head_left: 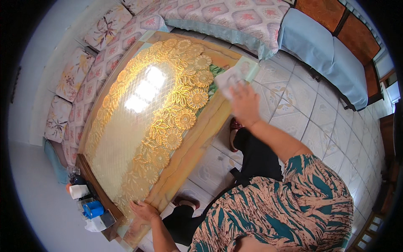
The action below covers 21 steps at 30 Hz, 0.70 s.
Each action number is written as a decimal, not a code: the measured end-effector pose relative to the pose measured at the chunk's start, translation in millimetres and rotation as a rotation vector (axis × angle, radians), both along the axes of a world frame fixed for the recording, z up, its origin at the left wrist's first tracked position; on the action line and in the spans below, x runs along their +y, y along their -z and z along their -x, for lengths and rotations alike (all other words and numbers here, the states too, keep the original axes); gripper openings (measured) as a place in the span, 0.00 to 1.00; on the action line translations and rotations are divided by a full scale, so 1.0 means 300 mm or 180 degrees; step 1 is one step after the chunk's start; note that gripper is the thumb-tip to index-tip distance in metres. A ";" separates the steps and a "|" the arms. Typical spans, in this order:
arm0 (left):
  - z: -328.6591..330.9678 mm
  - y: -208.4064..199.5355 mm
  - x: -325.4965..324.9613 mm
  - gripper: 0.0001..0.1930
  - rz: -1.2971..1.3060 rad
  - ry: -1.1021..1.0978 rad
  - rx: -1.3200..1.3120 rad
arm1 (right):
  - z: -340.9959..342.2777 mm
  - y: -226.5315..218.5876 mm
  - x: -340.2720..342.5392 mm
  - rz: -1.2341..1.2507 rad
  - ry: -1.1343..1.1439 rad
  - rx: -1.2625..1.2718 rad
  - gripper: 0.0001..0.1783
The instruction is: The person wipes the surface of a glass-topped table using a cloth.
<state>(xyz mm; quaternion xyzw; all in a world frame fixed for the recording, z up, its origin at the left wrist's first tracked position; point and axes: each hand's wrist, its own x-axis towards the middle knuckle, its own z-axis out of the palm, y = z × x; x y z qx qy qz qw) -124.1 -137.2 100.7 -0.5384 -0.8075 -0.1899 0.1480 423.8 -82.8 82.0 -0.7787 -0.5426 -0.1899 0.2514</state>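
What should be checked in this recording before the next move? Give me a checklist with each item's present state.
1. Left hand resting on the table, near its lower corner: ok.
2. Pale cloth at the right hand, near the table's far right corner: ok.
3. Cloth firmly gripped rather than just pressed: cannot tell; the fingers are blurred.
4. Blue mug and white cup away from the cloth: ok, both at the opposite end.
5. Gold floral pattern clear of glare: not ok; a bright reflection washes part out.
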 end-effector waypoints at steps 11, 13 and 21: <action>0.008 0.018 0.016 0.23 -0.0013 0.0022 -0.0013 | 0.497 -0.061 -0.222 -0.0142 -0.2402 0.0155 0.23; 0.010 0.021 0.016 0.23 -0.0045 0.0008 -0.0006 | 0.418 -0.036 -0.192 -0.0234 -0.2480 -0.0073 0.23; 0.040 0.060 0.025 0.23 -0.0150 0.0027 0.0193 | -0.118 -0.047 0.007 0.0901 -0.0434 0.0175 0.25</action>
